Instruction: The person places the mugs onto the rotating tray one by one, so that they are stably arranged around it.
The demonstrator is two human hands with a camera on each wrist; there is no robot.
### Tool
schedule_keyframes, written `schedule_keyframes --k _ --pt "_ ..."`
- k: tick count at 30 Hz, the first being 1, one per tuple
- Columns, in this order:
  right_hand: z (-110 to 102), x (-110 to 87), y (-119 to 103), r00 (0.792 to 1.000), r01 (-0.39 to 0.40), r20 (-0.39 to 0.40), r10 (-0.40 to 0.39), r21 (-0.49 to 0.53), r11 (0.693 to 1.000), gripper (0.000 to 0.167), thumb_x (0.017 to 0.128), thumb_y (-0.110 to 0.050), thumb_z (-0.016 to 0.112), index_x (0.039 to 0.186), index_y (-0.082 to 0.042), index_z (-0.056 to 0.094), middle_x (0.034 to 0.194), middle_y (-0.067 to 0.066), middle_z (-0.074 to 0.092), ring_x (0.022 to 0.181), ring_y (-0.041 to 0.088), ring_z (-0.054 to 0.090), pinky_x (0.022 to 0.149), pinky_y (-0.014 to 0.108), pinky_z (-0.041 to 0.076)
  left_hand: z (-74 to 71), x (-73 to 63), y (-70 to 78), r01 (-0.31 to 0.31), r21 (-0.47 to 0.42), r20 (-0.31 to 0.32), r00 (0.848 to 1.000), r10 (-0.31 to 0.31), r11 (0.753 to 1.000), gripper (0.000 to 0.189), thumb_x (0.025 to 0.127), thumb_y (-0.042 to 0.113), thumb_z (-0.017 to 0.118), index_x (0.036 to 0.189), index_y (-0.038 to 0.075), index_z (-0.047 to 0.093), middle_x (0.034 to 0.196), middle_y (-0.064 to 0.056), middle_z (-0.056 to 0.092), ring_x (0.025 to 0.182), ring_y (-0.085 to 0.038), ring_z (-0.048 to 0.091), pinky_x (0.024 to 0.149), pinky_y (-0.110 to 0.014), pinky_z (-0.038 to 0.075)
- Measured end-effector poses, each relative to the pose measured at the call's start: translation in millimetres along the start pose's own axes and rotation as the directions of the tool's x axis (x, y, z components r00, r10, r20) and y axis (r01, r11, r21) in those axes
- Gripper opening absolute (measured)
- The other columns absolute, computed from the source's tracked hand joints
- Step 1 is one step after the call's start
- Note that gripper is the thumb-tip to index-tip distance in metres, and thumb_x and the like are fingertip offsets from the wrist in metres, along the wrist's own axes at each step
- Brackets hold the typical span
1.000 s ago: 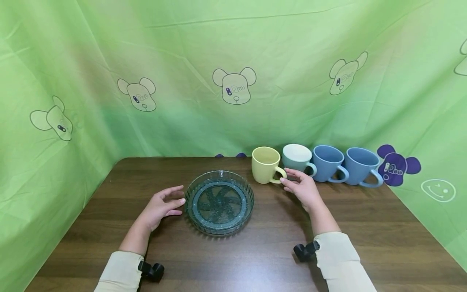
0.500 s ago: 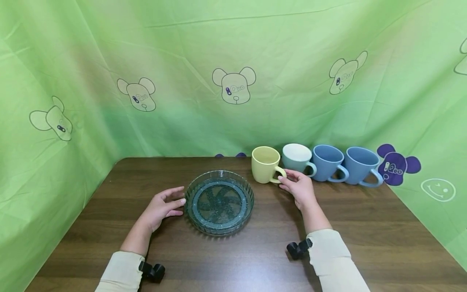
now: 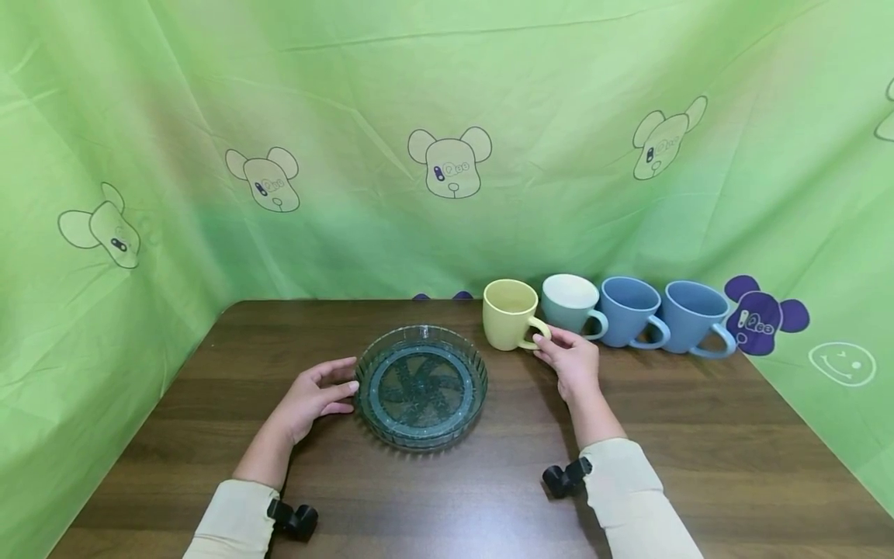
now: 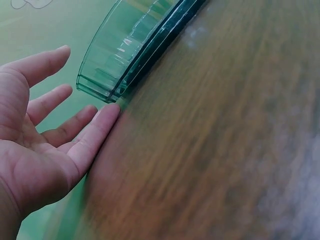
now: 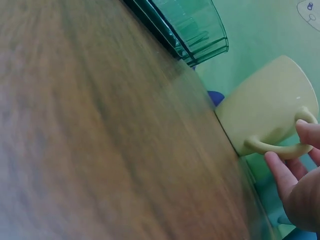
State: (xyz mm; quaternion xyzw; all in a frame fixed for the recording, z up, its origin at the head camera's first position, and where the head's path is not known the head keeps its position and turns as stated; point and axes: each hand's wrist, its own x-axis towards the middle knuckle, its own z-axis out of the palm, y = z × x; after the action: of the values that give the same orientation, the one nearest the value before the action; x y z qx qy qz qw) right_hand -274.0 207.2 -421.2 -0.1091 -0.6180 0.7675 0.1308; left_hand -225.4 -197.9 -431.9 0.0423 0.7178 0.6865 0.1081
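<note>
My right hand (image 3: 574,365) pinches the handle of a yellow mug (image 3: 506,318) between thumb and fingers. The mug stands upright at the back of the table, and the right wrist view shows the thumb on its handle (image 5: 280,150). A round, clear green-tinted dish (image 3: 421,388) with ribbed sides and a swirl pattern on its bottom lies mid-table. At its left side is my left hand (image 3: 310,397), fingers loosely spread and tips right at the dish wall. In the left wrist view the little finger lies low along the table beneath the dish edge (image 4: 107,85).
A teal mug (image 3: 569,304) with a white inside stands right of the yellow one, close behind my right fingertips. Two blue mugs (image 3: 628,310) continue the row to the right. A green printed cloth (image 3: 349,217) hangs behind the brown wooden table (image 3: 433,505).
My right hand has moved slightly left and closed in on the yellow mug's handle, its forearm swinging left. The left hand has shifted very little; the mugs and dish stay in place.
</note>
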Motion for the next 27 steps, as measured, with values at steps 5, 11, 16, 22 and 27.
schedule_keyframes --k 5,11,16,22,27 --pt "-1.0 1.4 1.1 1.0 0.001 -0.018 0.0 0.064 0.998 0.036 0.085 0.01 0.068 0.12 0.013 0.059 0.088 0.002 0.065 0.077 0.011 0.069 0.075 0.028 0.059 -0.3 1.4 -1.0 0.0 0.002 0.004 1.0 0.0 1.0 0.056 0.092 0.007 0.067 0.143 -0.001 0.045 0.135 -0.026 0.048 0.1 -0.028 0.062 0.082 -0.04 0.058" --pt "-3.3 4.9 3.2 0.999 0.019 -0.032 -0.015 0.143 0.99 0.024 0.084 0.014 0.066 0.086 -0.009 0.072 0.081 0.002 0.064 0.074 0.014 0.069 0.071 0.029 0.06 0.4 1.3 0.6 -0.013 0.002 0.012 1.0 0.013 1.0 0.058 0.091 0.008 0.069 0.143 -0.001 0.045 0.136 -0.027 0.047 0.1 -0.028 0.062 0.082 -0.04 0.058" --pt "-4.2 4.9 3.6 0.999 0.039 -0.038 -0.033 0.163 0.986 0.035 0.085 0.017 0.063 0.076 -0.017 0.072 0.079 0.001 0.063 0.068 0.011 0.068 0.068 0.029 0.06 1.0 1.8 0.2 -0.013 -0.008 0.015 1.0 0.013 1.0 0.058 0.091 0.006 0.068 0.143 -0.001 0.045 0.135 -0.026 0.048 0.102 -0.025 0.061 0.082 -0.039 0.058" --pt "-5.3 3.4 3.2 0.999 0.049 -0.02 -0.047 0.168 0.985 0.034 0.086 0.016 0.062 0.077 -0.016 0.072 0.079 0.0 0.065 0.07 0.011 0.068 0.068 0.028 0.06 3.8 2.9 -2.0 -0.007 -0.03 0.016 1.0 0.008 1.0 0.057 0.089 0.001 0.067 0.142 -0.002 0.045 0.134 -0.025 0.048 0.1 -0.021 0.061 0.082 -0.04 0.058" --pt "-5.4 2.0 2.2 0.999 0.046 -0.012 -0.045 0.165 0.985 0.035 0.085 0.016 0.063 0.077 -0.017 0.072 0.078 0.001 0.064 0.068 0.01 0.068 0.066 0.027 0.06 4.8 1.3 -4.1 -0.008 -0.057 0.027 1.0 0.01 0.998 0.058 0.09 -0.003 0.065 0.143 -0.005 0.042 0.135 -0.028 0.046 0.1 -0.021 0.061 0.084 -0.04 0.057"
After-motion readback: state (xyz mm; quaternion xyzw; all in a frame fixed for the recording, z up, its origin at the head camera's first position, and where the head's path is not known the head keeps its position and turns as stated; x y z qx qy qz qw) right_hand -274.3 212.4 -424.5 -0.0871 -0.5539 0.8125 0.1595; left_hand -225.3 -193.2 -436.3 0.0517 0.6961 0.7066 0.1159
